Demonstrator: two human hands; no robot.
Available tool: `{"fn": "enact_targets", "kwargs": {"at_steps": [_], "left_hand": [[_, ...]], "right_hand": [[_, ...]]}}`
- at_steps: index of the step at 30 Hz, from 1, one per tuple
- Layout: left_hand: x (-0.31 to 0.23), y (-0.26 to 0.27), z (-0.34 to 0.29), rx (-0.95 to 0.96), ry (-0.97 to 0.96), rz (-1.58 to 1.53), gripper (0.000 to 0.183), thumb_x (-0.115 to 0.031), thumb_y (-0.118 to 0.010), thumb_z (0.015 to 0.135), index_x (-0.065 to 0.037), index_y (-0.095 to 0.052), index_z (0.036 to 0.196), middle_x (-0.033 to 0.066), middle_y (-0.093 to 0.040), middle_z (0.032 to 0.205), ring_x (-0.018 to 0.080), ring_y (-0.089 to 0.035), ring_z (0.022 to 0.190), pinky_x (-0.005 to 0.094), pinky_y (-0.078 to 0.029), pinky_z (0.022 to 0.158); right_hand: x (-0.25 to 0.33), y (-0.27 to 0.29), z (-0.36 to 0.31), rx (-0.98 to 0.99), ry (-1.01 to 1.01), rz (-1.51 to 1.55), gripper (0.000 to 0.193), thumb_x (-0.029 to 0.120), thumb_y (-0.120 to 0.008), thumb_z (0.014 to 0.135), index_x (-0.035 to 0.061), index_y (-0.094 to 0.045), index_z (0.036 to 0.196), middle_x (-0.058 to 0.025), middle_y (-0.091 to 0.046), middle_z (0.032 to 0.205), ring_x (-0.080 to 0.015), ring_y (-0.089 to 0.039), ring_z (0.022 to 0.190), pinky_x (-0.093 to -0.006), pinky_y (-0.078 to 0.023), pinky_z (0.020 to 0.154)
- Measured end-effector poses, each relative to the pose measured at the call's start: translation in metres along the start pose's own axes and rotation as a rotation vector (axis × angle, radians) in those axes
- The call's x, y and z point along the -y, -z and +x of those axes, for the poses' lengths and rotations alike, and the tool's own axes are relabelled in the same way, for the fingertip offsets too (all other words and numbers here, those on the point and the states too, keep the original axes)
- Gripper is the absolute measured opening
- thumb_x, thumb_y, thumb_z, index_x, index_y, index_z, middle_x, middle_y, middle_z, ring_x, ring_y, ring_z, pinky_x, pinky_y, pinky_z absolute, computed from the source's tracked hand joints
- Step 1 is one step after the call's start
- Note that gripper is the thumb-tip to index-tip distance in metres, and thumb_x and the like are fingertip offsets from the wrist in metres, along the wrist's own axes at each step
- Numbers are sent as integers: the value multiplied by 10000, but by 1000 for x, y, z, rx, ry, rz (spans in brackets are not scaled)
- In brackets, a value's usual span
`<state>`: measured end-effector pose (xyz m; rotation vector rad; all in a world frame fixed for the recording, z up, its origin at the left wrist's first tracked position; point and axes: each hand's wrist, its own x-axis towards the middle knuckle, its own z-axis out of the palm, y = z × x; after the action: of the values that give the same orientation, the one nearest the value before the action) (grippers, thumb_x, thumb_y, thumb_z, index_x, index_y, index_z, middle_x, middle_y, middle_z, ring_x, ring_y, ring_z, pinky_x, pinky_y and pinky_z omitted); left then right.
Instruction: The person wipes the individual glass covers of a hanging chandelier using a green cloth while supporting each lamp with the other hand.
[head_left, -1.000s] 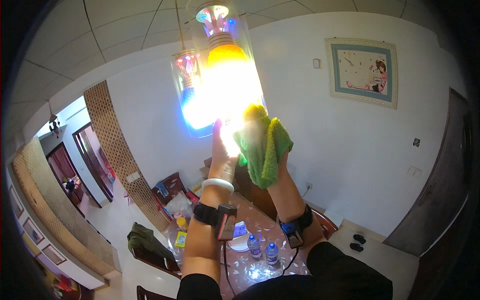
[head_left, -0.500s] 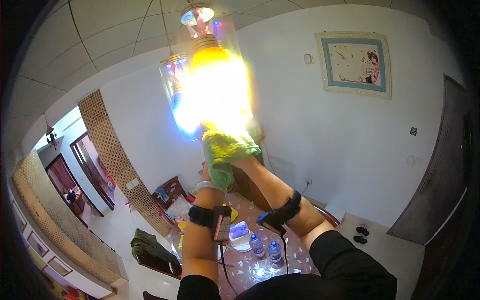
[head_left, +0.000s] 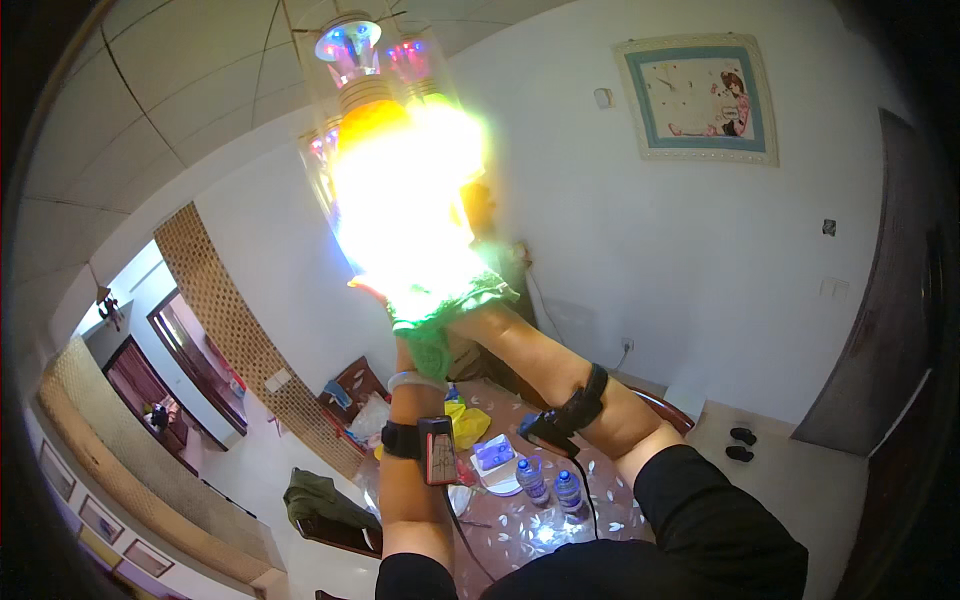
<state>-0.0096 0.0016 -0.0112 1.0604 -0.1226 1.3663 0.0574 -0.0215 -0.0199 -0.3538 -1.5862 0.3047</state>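
A pendant lamp with clear glass cylinder shades [head_left: 318, 190] hangs in front of me, its bulbs glaring white and yellow. Both my arms reach up to the lower end of the nearest shade. A green cloth [head_left: 440, 308] is bunched against that end and hangs down over my wrists. Some fingers of my left hand [head_left: 370, 291] stick out at the cloth's left side. My right hand [head_left: 482, 322] is at the cloth's right part, mostly covered. Both hands appear closed on the cloth, though glare and fabric hide most fingers.
Below stands a patterned table [head_left: 610, 515] with two bottles [head_left: 568, 491], a purple packet [head_left: 494, 453] and a yellow bag [head_left: 468, 425]. A chair with a dark green garment [head_left: 325, 498] is at the left. A framed clock [head_left: 700, 100] hangs on the right wall.
The lamp and my hands with the cloth now appear further left, and the cloth sits lower. More of a second lit bulb shows behind. The whole view has shifted slightly.
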Motion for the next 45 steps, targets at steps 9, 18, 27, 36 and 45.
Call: {"fn": "enact_targets", "kwargs": {"at_steps": [9,18,27,36,45], "left_hand": [[-13,6,2,-10,-55,17,712,-600,-371,677,-65,-298,1141,100,-421,1035,222,-421,918,340,-347,805],[-14,0,-2,13,-98,54,726,-600,-385,670,-64,-285,1149,104,-401,1056,228,-400,939,347,-333,817],[-1,-3,-22,25,-73,68,741,-599,-398,662,-63,-272,1157,109,-380,1077,235,-380,960,354,-320,830],[-16,5,-32,59,17,31,757,-599,-412,655,-61,-259,1165,113,-360,1098,241,-359,982,361,-306,842],[-14,9,-46,122,252,-84,774,-598,-425,647,-60,-246,1174,117,-340,1119,247,-339,1003,368,-293,855]], "right_hand": [[-8,-1,-31,-137,145,60,322,140,-388,800,5,-348,1090,-94,-407,1057,-183,-397,977,-298,-330,850],[5,-4,-27,-335,-137,1494,257,153,-465,778,0,-454,985,-99,-503,938,-141,-508,824,-232,-441,716],[10,-25,-10,-427,-220,244,251,210,-371,811,24,-458,955,-67,-484,871,-142,-449,843,-297,-321,863],[6,-37,-18,-110,-11,659,332,214,-408,800,14,-382,1064,-76,-430,1044,-161,-405,966,-276,-312,850],[18,-10,-18,56,68,951,352,138,-490,755,6,-414,1072,-73,-480,986,-123,-450,848,-250,-372,759]]}}
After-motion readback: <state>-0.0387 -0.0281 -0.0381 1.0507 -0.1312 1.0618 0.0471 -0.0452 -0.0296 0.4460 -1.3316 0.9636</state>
